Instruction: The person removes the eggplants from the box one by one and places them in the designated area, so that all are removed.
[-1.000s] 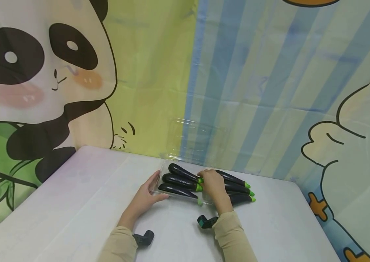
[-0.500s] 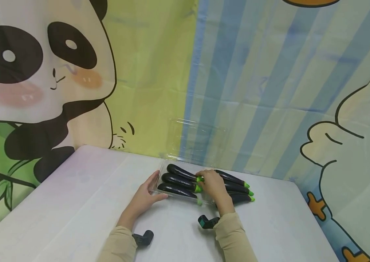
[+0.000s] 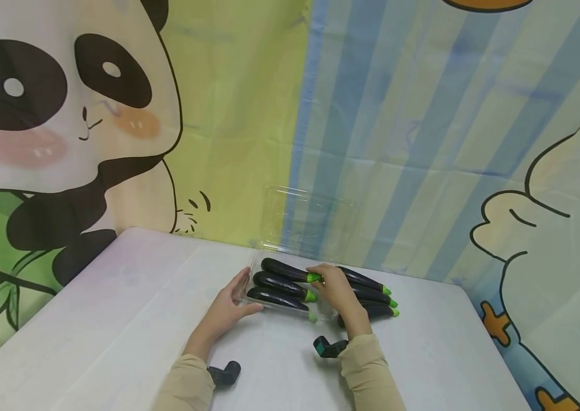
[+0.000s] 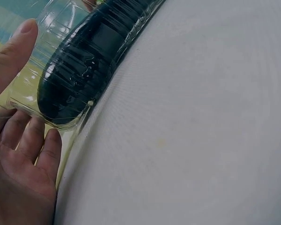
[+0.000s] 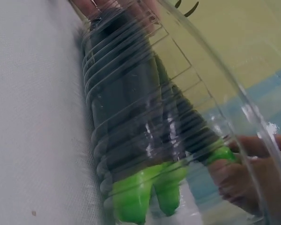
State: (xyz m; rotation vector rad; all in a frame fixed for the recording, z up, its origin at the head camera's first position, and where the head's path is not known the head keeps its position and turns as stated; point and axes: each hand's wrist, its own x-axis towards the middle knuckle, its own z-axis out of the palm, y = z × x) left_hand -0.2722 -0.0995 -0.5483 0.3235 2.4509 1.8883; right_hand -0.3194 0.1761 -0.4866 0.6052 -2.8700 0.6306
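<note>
A clear plastic clamshell box point(image 3: 327, 310) lies on the table with its lid point(image 3: 305, 220) raised behind. Three dark eggplants with green stem ends lie side by side in it: a far one point(image 3: 284, 269), a middle one point(image 3: 278, 285) and a near one point(image 3: 276, 298). My right hand point(image 3: 338, 291) pinches the far eggplant's green stem end point(image 5: 222, 154), seen through the plastic in the right wrist view. At the box's left end, my left hand point(image 3: 225, 311) holds the corner, fingers at the end wall and thumb point(image 4: 14, 58) along the front side.
Right of the box lie more eggplants: one at the back point(image 3: 363, 278), one in the middle point(image 3: 370, 295) and one in front point(image 3: 376, 311), partly hidden by my right hand. A printed curtain point(image 3: 238, 142) hangs behind the white table point(image 3: 131, 319).
The far eggplant's stem end has risen slightly and swung away from the middle eggplant, along with my right fingers. My left hand and the box stay in place.
</note>
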